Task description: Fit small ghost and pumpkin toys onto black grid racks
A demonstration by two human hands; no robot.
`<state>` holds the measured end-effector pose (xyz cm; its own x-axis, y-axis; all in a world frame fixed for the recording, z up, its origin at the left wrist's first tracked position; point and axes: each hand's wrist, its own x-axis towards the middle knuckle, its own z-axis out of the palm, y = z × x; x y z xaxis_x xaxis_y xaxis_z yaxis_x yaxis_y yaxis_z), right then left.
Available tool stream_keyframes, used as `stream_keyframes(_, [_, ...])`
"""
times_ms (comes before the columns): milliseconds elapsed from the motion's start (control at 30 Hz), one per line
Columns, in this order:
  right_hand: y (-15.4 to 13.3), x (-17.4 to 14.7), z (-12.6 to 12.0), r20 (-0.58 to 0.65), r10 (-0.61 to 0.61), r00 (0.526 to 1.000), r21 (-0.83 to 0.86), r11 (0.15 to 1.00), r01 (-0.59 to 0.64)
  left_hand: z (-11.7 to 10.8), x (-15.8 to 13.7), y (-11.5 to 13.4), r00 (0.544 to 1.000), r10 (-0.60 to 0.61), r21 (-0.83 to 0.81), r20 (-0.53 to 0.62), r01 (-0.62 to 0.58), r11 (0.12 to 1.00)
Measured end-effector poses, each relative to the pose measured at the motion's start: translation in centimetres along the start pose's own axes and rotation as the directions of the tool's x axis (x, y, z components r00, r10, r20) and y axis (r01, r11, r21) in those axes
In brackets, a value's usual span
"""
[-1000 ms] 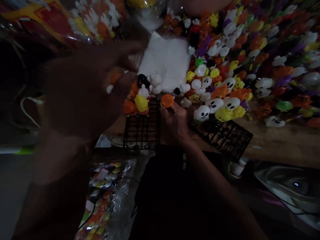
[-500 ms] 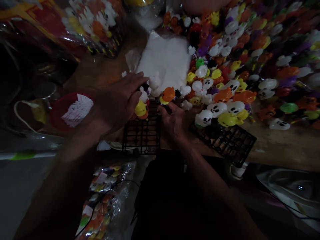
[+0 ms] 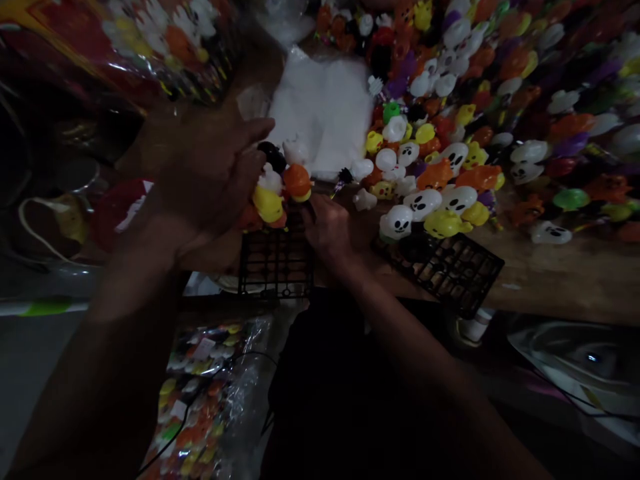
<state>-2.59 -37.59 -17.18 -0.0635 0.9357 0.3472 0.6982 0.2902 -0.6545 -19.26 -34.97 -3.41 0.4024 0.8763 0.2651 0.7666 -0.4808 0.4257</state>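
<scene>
In the head view, the right hand point(image 3: 327, 223) has moved left since half a second ago, carrying the orange toy point(image 3: 297, 181) away from its earlier spot; that toy now stands just beyond the fingertips, close against the others, so the group over the black rack point(image 3: 276, 260) seems one toy fuller. The right fingers are bent close together under the orange toy's side, but I cannot tell whether they pinch its stem or have let go. The left hand point(image 3: 217, 173), blurred, lies on the far side of the group, near the white toy point(image 3: 270, 179) and yellow toy point(image 3: 269, 205); a black toy point(image 3: 273, 157) sits just beyond its fingers, and its grip cannot be made out. The rack's near cells, below the right hand's fingers, show bare bars. To the right of that hand, a second rack point(image 3: 465, 267) bears ghost-faced toys point(image 3: 422, 203) at its far end. Beyond the left hand stands a clear bag point(image 3: 165, 50) of toys; beside its wrist, a red dish point(image 3: 105, 220) holds paper slips point(image 3: 135, 212). Below both hands, another clear bag point(image 3: 243, 407) holds more colourful toys.
</scene>
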Motion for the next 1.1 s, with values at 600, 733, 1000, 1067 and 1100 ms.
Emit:
stream_keyframes(600, [-4.6, -12.0, -12.4, 0.171, -0.157, 0.973, 0.269, 0.957, 0.107, 11.0, -5.4, 6.2, 0.988, 0.064, -0.041, -0.140, -0.070, 0.997])
stream_keyframes(733, [-3.5, -13.3, -20.9, -0.045, 0.063, 0.997, 0.212, 0.976, -0.052, 12.8, -2.2, 7.0, 1.000, 0.026, 0.065, -0.015, -0.025, 0.998])
stream_keyframes(1000, [10.3, -7.0, -26.1, -0.318, 0.427, 0.846, -0.366, 0.768, -0.525, 13.1, 3.3, 9.6, 0.907, -0.345, 0.308, 0.242, 0.266, 0.913])
stream_keyframes(1067, [12.0, -5.1, -25.7, -0.236, 0.465, 0.853, -0.477, 0.709, -0.519, 13.1, 4.0, 10.2, 0.883, -0.405, 0.362, 0.240, 0.305, 0.881])
stream_keyframes(1100, [12.5, -4.4, -25.5, -0.200, 0.484, 0.852, -0.523, 0.682, -0.511, 13.1, 4.1, 10.4, 0.881, -0.415, 0.382, 0.227, 0.312, 0.870])
